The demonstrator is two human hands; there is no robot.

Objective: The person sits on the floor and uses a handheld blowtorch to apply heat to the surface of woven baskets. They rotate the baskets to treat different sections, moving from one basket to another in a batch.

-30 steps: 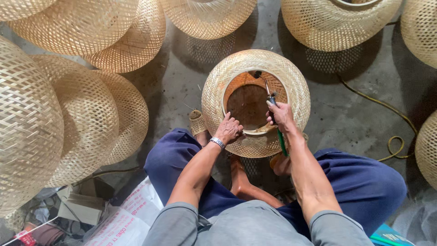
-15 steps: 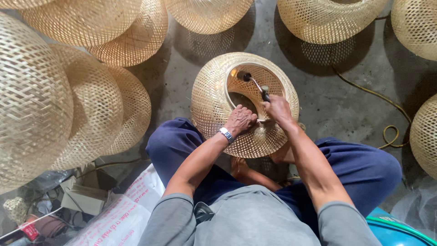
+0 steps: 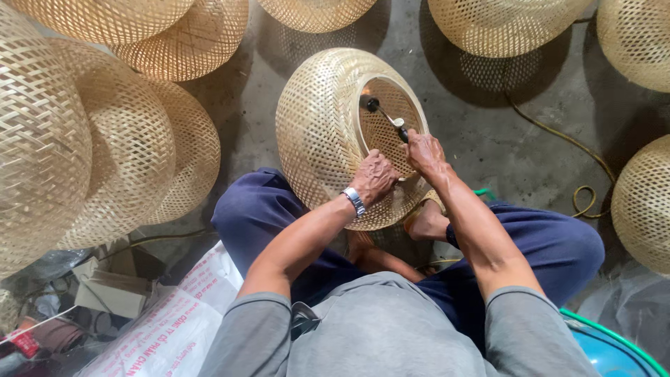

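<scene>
Woven bamboo lampshade (image 3: 328, 136): rests on the concrete floor (image 3: 488, 132) just ahead of my crossed legs, tipped on its side so the round opening faces right and slightly up. A second ago the opening faced straight up at me; half a second ago it was part-tilted. So the shade has been rolled over, and the inner wall is now in reach of the tool.

Left hand (image 3: 375, 178): fingers curled over the near rim of the opening, pressed onto the weave, steadying the shade. Wristwatch (image 3: 354, 201) on that wrist.

Right hand (image 3: 422, 150): fist wrapped around the dark handle of a slim tool (image 3: 387, 119); its shaft runs into the opening, tip near the far inner wall. Whether the tip touches the weave, I cannot tell.

Surroundings: more woven shades in a ring along the floor's far edge, a stack (image 3: 84, 132) at left, one (image 3: 642, 202) at right. Yellow cord (image 3: 558, 136) snakes across the floor at right. Printed white sack (image 3: 164, 324) at near left; blue tub rim (image 3: 614, 349) at near right corner.
</scene>
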